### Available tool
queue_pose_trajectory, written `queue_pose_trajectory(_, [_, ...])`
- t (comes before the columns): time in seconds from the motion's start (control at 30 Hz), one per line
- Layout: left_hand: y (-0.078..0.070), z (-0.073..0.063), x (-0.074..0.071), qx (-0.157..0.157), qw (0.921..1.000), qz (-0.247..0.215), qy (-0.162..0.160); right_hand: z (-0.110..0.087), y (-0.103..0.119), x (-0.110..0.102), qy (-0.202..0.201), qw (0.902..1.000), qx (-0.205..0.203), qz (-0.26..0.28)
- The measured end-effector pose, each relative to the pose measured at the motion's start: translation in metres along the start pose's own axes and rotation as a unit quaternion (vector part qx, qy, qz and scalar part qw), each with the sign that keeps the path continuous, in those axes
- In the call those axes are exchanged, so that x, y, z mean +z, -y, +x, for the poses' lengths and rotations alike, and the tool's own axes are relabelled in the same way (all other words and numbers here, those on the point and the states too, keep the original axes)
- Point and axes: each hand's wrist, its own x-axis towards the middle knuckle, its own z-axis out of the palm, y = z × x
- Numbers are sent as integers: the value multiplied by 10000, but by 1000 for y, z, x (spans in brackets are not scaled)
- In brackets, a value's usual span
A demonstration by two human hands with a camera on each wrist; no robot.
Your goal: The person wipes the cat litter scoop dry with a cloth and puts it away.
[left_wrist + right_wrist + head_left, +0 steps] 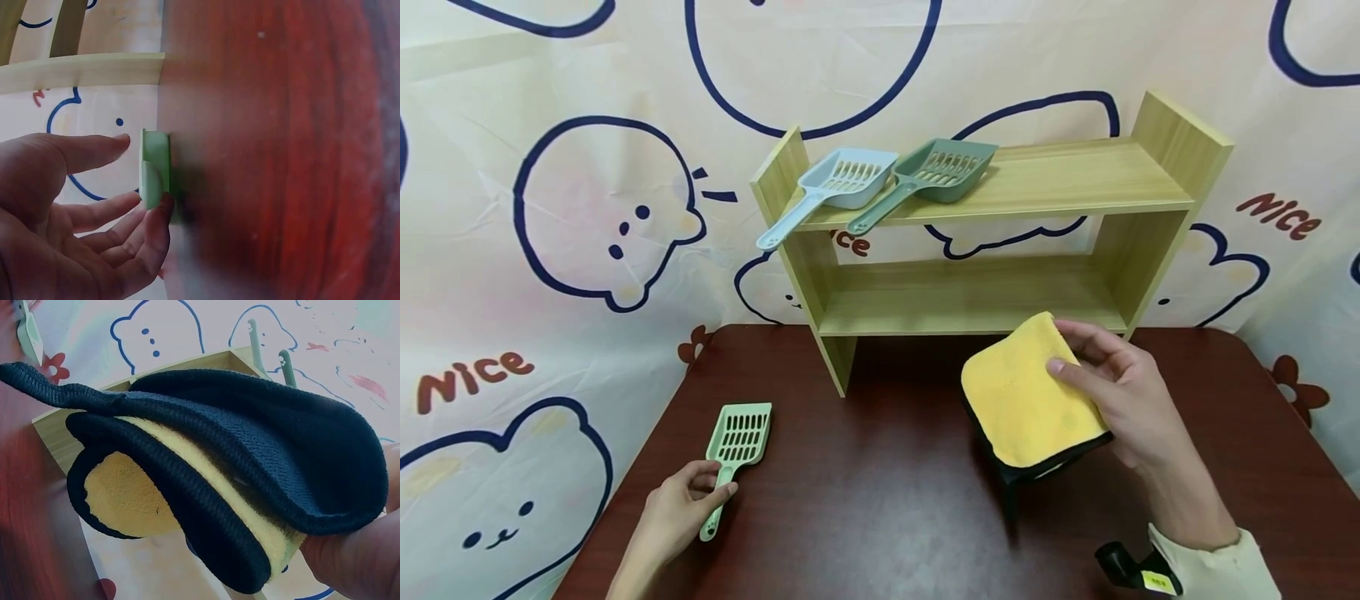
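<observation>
A light green litter scoop [741,436] lies on the table at the left, slotted end pointing away. My left hand [681,512] is at its handle [152,184]: in the left wrist view the fingers touch it, while the thumb stands apart. On the right, my right hand [1123,392] pinches a folded cleaning cloth [1030,392] by its right edge, thumb on top. The cloth is yellow with black edging. Its dark grey other side [250,434] and loose folds show in the right wrist view, where most of the hand is hidden.
A two-tier wooden shelf [970,300] stands at the back of the dark red table [865,500]. On its top board rest a light blue scoop [846,179] and a dark green scoop [943,171], handles jutting past the front edge. A cartoon-printed curtain [610,350] hangs behind.
</observation>
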Motion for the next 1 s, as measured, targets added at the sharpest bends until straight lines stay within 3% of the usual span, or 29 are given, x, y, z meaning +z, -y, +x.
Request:
queue_pose_trajectory(0.37, [7, 1, 4, -171, 9998, 38, 8, 0, 0, 3, 62, 10000, -21, 31])
queue_pose_trajectory(0.63, [2, -2, 6, -37, 9998, -166, 36, 0, -1, 4, 59, 10000, -33, -1])
queue_pose_trajectory(0.83, [-18, -9, 1, 555, 9984, 2, -54, 0, 0, 5, 66, 10000, -14, 7])
queue_pose_trajectory(1.0, [-58, -19, -6, 1355, 9904, -24, -262, -1, -1, 5, 27, 10000, -5, 3])
